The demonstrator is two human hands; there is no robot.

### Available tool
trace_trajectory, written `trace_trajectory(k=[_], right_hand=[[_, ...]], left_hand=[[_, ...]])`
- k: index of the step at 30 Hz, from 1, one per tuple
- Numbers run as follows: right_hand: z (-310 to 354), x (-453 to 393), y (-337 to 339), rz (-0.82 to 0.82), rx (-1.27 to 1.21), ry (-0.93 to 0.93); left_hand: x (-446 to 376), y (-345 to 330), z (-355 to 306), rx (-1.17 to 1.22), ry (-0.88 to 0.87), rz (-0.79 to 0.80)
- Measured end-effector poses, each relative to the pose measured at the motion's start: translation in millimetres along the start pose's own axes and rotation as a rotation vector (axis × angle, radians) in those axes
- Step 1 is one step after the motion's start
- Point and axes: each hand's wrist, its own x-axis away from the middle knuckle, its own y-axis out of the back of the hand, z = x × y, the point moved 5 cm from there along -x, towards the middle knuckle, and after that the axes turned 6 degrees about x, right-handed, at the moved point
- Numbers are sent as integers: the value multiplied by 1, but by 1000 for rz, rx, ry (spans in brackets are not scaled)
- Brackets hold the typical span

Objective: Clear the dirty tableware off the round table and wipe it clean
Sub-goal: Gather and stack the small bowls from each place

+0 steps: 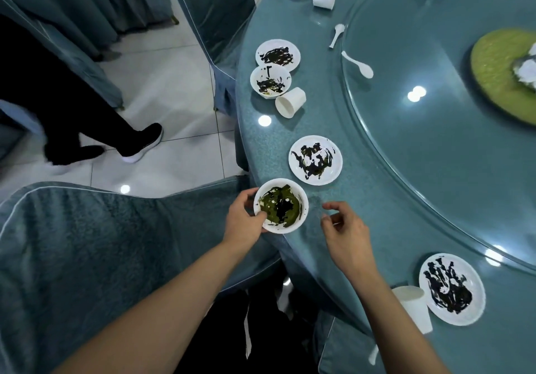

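My left hand (242, 220) grips a white bowl (280, 206) smeared green and black, at the near edge of the round teal table (324, 118). My right hand (346, 235) hovers just right of the bowl with loosely curled fingers, holding nothing. A dirty plate (315, 159) lies just beyond the bowl. Farther left along the rim sit another dirty plate (278, 55), a dirty bowl (270, 81) and a tipped white cup (290, 102). Near my right forearm are a stained plate (451, 288) and a white cup (413, 307).
A glass turntable (435, 130) carries a green mat (501, 71) and a white spoon (357, 64); a second spoon (337, 34) lies beside it. Covered chairs (87, 246) stand close to the table. A person's legs (87, 130) in black stand on the tiled floor at left.
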Motion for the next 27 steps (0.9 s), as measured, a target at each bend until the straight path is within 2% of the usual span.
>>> trace_trajectory(k=[9,15,21,27], right_hand=[[21,4,-17,-4,-56,15],[66,10,-53,22,-52,51],[132,43,-98,6,11,134],[224,113,-161,-8,60,233]], left_hand=[[22,53,-16,-208,-117,-64],[45,104,-32,-189,-193,-143],[83,208,-60,-166,-283,-182],[114,339,-78,-223,-344,-200]])
